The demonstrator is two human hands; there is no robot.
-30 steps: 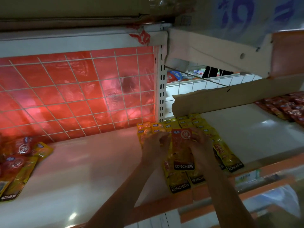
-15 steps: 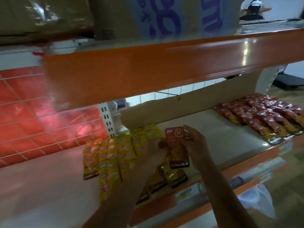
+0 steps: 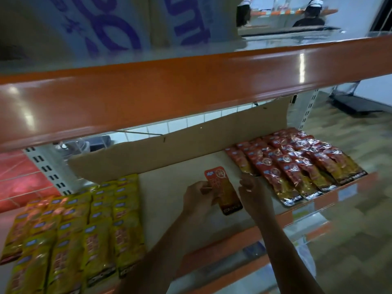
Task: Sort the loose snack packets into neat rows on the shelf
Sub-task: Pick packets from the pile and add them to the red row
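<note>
Red packet (image 3: 222, 188): lower centre of frame, over the shelf (image 3: 165, 187), between yellow rows (image 3: 95, 230) and red rows (image 3: 297, 166). Left hand (image 3: 197, 195) pinched its left edge. Right hand (image 3: 253, 193) was beside it, grip unclear. Likely bound for the matching red rows.

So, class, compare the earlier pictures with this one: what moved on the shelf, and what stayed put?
The red packet left the yellow rows, lifted and carried right over bare shelf toward the red rows. The left hand still pinches it; the right hand stays beside it. Both sets of rows and the cardboard strip are unchanged.
</note>
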